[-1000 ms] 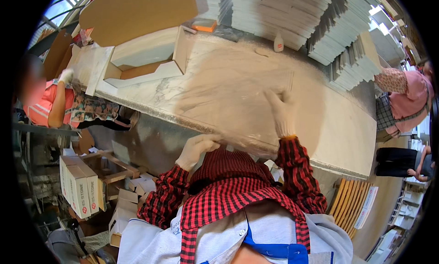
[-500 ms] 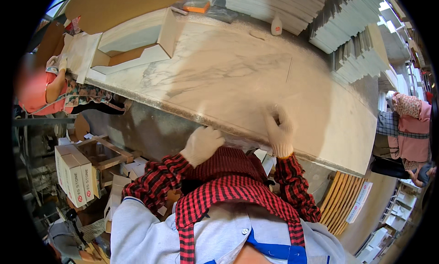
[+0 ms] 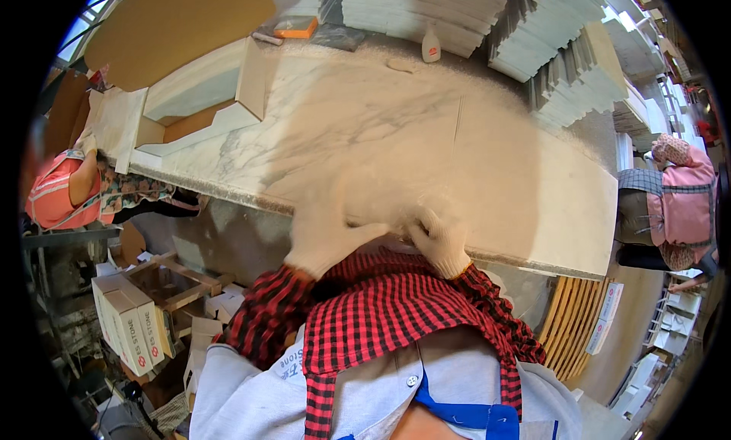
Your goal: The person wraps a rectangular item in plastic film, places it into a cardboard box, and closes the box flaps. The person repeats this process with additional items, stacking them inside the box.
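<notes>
Both my hands wear pale knitted gloves and are at the near edge of a dusty, marble-veined stone bench top (image 3: 495, 188). My left hand (image 3: 324, 230) lies flat over the edge, its thumb stretched to the right and its fingers apart but smeared by motion. Just right of it, my right hand (image 3: 438, 240) is curled, thumb and fingers closed together. Whatever it may hold is too blurred to make out. A thin, straight dark line or stick (image 3: 457, 120) shows on the stone beyond my right hand.
An open carton (image 3: 202, 131) stands at the bench's left, near a person in pink (image 3: 65, 188). A white bottle (image 3: 431, 45), an orange box (image 3: 295, 27) and stacked pale tiles (image 3: 426, 13) line the back. Another person (image 3: 685, 196) stands right; a wooden pallet (image 3: 575, 326) leans below.
My left hand has moved forward onto the bench edge and opened out. My right hand has come back and to the left, closer to it. The whole view has shifted slightly.
</notes>
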A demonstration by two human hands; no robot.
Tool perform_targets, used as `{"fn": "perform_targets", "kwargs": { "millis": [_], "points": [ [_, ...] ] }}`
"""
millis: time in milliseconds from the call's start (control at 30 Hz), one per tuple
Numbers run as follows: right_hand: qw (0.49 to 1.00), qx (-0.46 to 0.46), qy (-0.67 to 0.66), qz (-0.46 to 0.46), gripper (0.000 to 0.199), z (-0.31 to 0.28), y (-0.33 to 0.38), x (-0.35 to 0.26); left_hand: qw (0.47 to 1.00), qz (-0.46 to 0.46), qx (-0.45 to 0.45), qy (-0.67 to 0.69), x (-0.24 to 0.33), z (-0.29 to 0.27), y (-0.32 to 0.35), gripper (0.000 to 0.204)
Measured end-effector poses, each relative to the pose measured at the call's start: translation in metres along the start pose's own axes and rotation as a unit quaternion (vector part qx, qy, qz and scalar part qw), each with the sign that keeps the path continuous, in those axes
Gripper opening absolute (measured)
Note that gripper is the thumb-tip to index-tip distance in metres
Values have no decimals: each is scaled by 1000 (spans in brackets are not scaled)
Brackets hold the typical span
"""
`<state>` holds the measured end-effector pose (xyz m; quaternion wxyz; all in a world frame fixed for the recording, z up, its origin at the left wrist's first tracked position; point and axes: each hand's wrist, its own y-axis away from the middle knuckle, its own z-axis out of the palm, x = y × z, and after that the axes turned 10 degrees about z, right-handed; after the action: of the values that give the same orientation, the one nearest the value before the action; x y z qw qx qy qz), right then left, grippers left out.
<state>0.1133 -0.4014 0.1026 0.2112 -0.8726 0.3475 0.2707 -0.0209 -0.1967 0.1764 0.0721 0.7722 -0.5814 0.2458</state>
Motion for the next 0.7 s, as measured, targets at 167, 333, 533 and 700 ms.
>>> {"fn": "perform_targets", "kwargs": {
  "millis": [167, 333, 533, 700],
  "points": [
    [982, -11, -111, 151, 27, -43, 0, -11, 912, -103, 37, 396, -12, 65, -36, 53],
    [962, 204, -46, 175, 75, -108, -35, 13, 850, -143, 31, 505, -13, 28, -66, 42],
    [942, -95, -274, 172, 82, -93, -66, 27, 782, -161, 27, 602, -2, 49, -56, 39],
    [952, -216, -74, 202, 40, -119, -88, 67, 898, -154, 67, 407, -4, 33, -59, 35]
  ]
}}
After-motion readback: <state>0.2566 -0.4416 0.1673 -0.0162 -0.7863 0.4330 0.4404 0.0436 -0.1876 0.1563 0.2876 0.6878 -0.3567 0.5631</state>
